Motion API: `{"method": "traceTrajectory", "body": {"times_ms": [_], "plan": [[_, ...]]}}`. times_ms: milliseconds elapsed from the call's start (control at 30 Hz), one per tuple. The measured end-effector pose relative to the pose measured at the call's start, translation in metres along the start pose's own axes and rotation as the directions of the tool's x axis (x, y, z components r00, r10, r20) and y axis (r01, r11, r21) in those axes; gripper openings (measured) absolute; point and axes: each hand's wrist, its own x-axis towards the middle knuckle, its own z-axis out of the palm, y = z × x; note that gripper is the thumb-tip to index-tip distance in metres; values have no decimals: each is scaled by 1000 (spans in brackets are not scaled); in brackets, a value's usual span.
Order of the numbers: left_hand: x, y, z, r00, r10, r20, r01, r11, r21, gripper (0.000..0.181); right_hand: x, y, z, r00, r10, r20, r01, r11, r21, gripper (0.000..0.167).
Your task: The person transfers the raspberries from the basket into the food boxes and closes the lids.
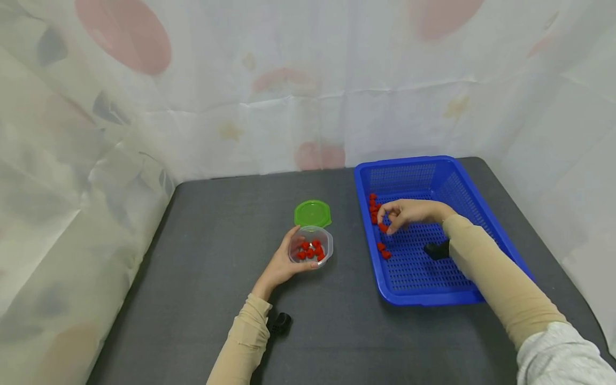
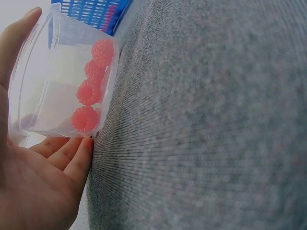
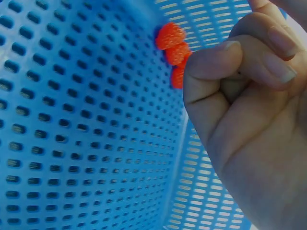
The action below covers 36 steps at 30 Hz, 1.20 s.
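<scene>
My left hand (image 1: 281, 266) grips a clear plastic container (image 2: 53, 91), with the thumb on one side and the fingers on the other. Several red raspberries (image 2: 88, 92) lie on the container's bottom. Inside a blue basket (image 1: 414, 298), by its left wall, my right hand (image 1: 409, 212) has thumb and index finger around a raspberry (image 1: 383, 228); its other fingers are curled. More raspberries (image 3: 171, 36) lie along that wall, on both sides of this hand. In the right wrist view the thumb hides the fingertip contact. Just behind the container lies a green lid (image 1: 312, 213).
A dark grey table (image 1: 216, 230) carries everything. The basket stands at its right side, with raised perforated walls. Patterned white curtains (image 1: 269, 128) hang behind the table and at both sides. A black strap-like piece (image 1: 280, 324) sits at the left wrist.
</scene>
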Motion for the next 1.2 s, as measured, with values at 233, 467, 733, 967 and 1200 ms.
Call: {"method": "traceTrajectory", "body": {"times_ms": [233, 467, 733, 967, 1200], "plan": [[1, 3, -1, 1000, 10, -1, -10, 1000, 13, 97, -4, -19, -3, 1000, -22, -15, 22, 1000, -4, 33], [0, 3, -2, 1000, 8, -4, -8, 1000, 29, 97, -1, -39, 0, 996, -85, 8, 85, 996, -17, 31], [10, -19, 0, 1000, -2, -18, 2, 1000, 9, 99, 14, -62, 6, 990, -130, 47, 133, 989, -68, 31], [15, -32, 3, 999, 9, -48, -9, 1000, 3, 102, 33, -80, 15, 984, -153, 91, 162, 982, -97, 31], [13, -33, 4, 998, 0, -59, -1, 1000, -4, 105, 52, -91, 25, 978, -161, 134, 174, 980, -97, 30]]}}
